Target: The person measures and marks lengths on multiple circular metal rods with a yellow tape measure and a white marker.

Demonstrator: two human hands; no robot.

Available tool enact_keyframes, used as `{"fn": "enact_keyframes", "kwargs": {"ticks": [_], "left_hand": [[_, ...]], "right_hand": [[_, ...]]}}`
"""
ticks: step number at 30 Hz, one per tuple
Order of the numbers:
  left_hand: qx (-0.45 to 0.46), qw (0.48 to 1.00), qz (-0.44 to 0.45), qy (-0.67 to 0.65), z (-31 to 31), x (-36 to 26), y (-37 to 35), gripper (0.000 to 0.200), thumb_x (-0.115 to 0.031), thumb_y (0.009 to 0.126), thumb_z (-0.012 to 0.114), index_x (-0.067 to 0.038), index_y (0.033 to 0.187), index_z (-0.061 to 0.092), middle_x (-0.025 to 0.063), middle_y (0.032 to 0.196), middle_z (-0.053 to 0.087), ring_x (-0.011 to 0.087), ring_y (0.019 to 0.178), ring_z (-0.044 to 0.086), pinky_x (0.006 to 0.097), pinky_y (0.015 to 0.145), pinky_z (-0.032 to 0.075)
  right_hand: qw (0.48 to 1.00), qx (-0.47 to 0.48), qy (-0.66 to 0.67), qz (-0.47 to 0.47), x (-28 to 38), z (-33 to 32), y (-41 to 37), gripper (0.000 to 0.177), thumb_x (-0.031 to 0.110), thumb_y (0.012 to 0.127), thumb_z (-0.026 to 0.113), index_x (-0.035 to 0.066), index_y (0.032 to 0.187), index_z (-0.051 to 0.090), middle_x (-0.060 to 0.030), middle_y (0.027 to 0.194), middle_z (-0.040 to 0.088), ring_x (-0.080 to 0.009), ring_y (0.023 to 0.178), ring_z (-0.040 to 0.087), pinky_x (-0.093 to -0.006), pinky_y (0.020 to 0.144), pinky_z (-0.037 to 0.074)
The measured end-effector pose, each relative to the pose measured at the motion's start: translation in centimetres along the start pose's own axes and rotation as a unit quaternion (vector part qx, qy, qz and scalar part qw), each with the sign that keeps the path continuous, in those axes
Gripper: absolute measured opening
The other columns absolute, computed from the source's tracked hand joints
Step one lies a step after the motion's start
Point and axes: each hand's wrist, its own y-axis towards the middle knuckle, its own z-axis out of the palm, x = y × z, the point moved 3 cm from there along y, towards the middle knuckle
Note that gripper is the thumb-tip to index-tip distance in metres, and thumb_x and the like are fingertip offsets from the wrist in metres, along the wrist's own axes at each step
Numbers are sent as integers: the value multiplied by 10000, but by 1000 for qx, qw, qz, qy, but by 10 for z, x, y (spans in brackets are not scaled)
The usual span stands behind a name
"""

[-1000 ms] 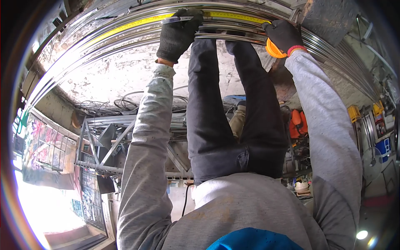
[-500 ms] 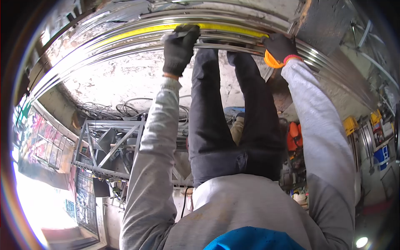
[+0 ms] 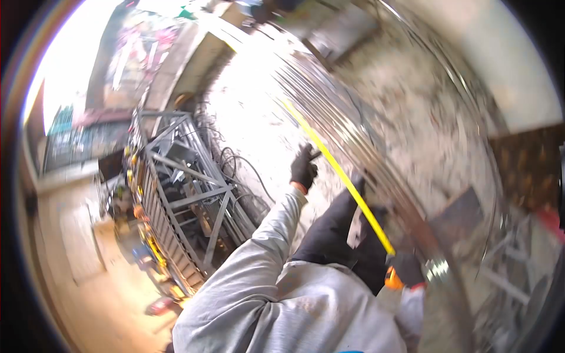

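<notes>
A long yellow blade (image 3: pixel 338 167) runs out of an orange tape measure (image 3: pixel 393 279), slanting up and left beside a bundle of metal bars (image 3: pixel 347 132). My right hand (image 3: pixel 410 269), in a dark glove, is closed around the tape measure, its fingers partly hidden. My left hand (image 3: pixel 304 167), also in a dark glove, is just left of the blade. Its fingers are apart and nothing shows in them. The blade's far end is lost in glare.
To my left stands a grey metal frame (image 3: pixel 194 159) packed with metal pieces, with black cables (image 3: pixel 238 162) on the floor beside it. A flat metal plate (image 3: pixel 459 212) lies on the right, near more metal lengths. My legs (image 3: pixel 329 229) are close to the bars.
My view has swung round, so the bars now run diagonally. My left hand has come off the blade and bars and opened. My right hand still holds the tape measure, with the blade extended.
</notes>
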Motion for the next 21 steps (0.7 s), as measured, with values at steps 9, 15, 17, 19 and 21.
{"fn": "enact_keyframes", "kwargs": {"ticks": [9,15,17,19,21], "left_hand": [[171,970,-25,-173,24,-97,-3,310,-406,1012,565,-179,1215,628,71,1111,715,86,469,358,255,425,306],[209,942,7,-262,-14,-185,99,290,-394,988,602,-190,1177,689,46,976,734,96,452,367,264,426,309],[200,953,29,-226,-36,-233,103,245,-377,970,641,-169,1088,692,35,939,734,88,459,373,258,425,308],[197,953,18,-230,-59,-264,126,259,-365,957,671,-162,1118,673,41,965,708,81,469,366,237,418,280],[184,957,21,-223,-81,-293,143,250,-363,955,675,-162,1104,672,42,966,709,80,472,367,236,418,281]], "right_hand": [[811,34,452,369,85,-106,12,256,199,882,698,11,709,698,-72,584,636,-136,533,603,-331,530,451],[827,70,332,448,177,-179,59,269,232,897,709,4,754,705,-64,616,658,-140,558,614,-323,548,462],[860,58,296,412,192,-192,103,269,239,907,700,11,765,705,-76,627,660,-148,564,615,-334,547,459],[886,56,269,372,204,-200,141,269,247,917,691,18,776,706,-87,638,662,-156,570,617,-346,546,456],[902,43,266,337,225,-189,169,270,254,926,682,24,787,706,-99,650,664,-164,575,618,-357,546,452]]}}
